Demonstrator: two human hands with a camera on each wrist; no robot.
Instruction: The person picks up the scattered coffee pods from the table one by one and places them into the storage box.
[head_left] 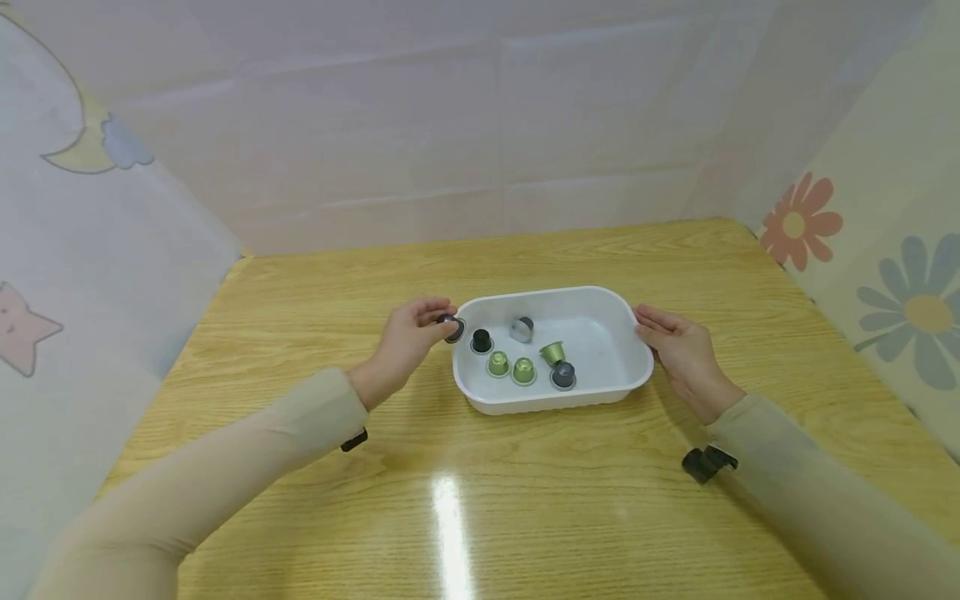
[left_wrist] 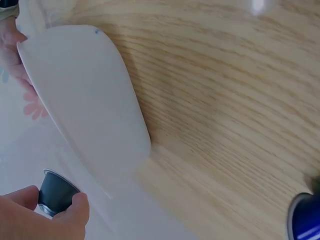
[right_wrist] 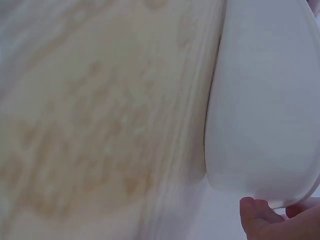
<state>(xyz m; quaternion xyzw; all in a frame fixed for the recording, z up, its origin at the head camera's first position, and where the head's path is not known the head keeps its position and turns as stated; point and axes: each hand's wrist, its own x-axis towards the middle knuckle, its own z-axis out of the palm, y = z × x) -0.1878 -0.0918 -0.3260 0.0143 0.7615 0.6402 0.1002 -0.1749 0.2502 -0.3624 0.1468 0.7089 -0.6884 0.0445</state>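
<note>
My left hand (head_left: 405,342) pinches a dark coffee capsule (left_wrist: 57,192) between thumb and fingers, right at the left rim of a white plastic tray (head_left: 600,392). Around the tray's right end, my right hand (head_left: 686,354) grips the rim, thumb over the edge. Inside the tray are green capsules (head_left: 524,372), one of them tipped over, along with a black capsule (head_left: 481,340), a dark grey capsule (head_left: 563,375) and a grey one (head_left: 522,328) lying on its side. At the edge of the left wrist view, a shiny blue capsule (left_wrist: 307,220) is partly cut off.
The tray stands on a wood-grain table (head_left: 337,517). Pale cloth with a moon, star and flowers hangs around the table's back and sides. Each sleeve has a black wrist device (head_left: 705,463) beneath it.
</note>
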